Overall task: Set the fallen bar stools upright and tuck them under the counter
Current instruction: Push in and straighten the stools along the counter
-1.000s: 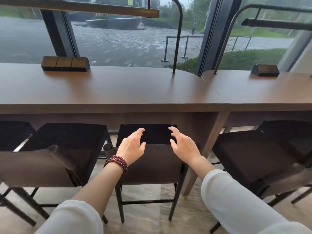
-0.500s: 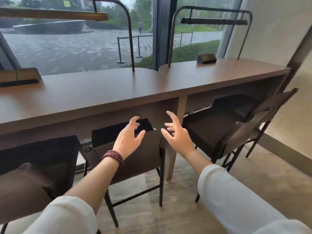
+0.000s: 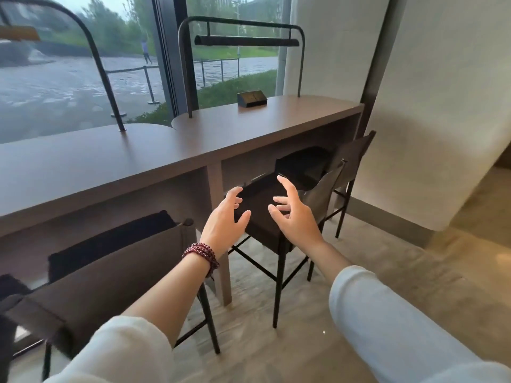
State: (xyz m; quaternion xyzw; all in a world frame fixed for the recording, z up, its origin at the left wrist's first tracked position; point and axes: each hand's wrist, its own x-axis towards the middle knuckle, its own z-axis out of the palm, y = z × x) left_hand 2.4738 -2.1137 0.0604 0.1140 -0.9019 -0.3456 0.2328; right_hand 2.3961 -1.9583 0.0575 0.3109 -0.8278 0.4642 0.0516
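Brown wood table runs along the window, and three stools are in view, all on their feet. No fallen stool shows in this shot.

- near stool: upright, seat under the table edge. Looks done.
- mid stool: upright but angled, with the seat front and backrest sticking out past the table edge. Probably needs a push in.
- far stool: upright at the wall end, seat partly under and back out. Can't tell if it's fully home.

Left hand and right hand hover side by side just in front of the mid stool. The fingers are spread and relaxed, gripping nothing and touching nothing that I can see.

My read: the righting step is finished for everything visible, and what's left is tucking, mid stool first. Anything outside the frame is unknown.

Containers: none. The only item on the table is a small black box under the lamp; it's closed-faced and I can't tell what it is.
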